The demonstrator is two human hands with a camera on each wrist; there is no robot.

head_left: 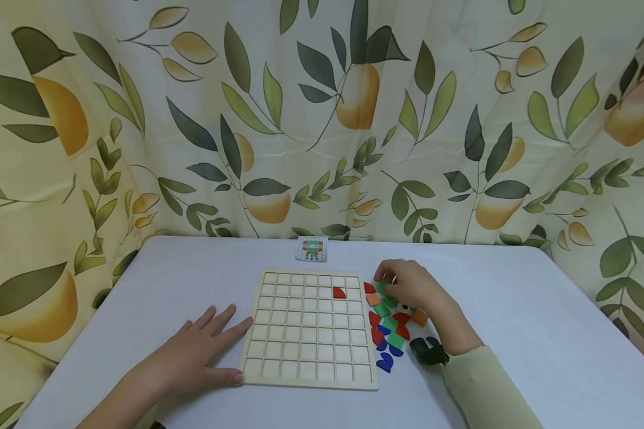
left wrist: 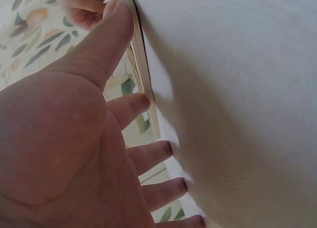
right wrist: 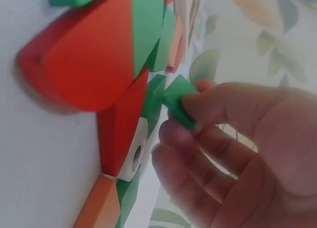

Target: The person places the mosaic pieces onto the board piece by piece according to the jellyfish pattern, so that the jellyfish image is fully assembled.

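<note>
My left hand (head_left: 204,348) rests with spread fingers at the left side of a pale wooden grid board (head_left: 290,335). In the left wrist view its thumb (left wrist: 111,40) and index fingertip touch the board's edge (left wrist: 143,72). Above the heap of coloured pieces right of the board, my right hand (head_left: 410,283) pinches a small green block (right wrist: 179,92) between thumb and fingers. One red quarter-round piece (head_left: 339,293) lies in a square near the board's upper right. The heap holds red pieces (right wrist: 89,55), green pieces (head_left: 395,340), orange pieces (head_left: 420,316) and blue pieces (head_left: 385,361).
Behind the board lies a small picture card (head_left: 312,249) showing a coloured figure on a grid. The white tabletop (head_left: 542,333) stretches to a leaf-and-fruit patterned curtain (head_left: 322,149) at the back. A white piece with a dark dot (right wrist: 134,156) sits among the heap.
</note>
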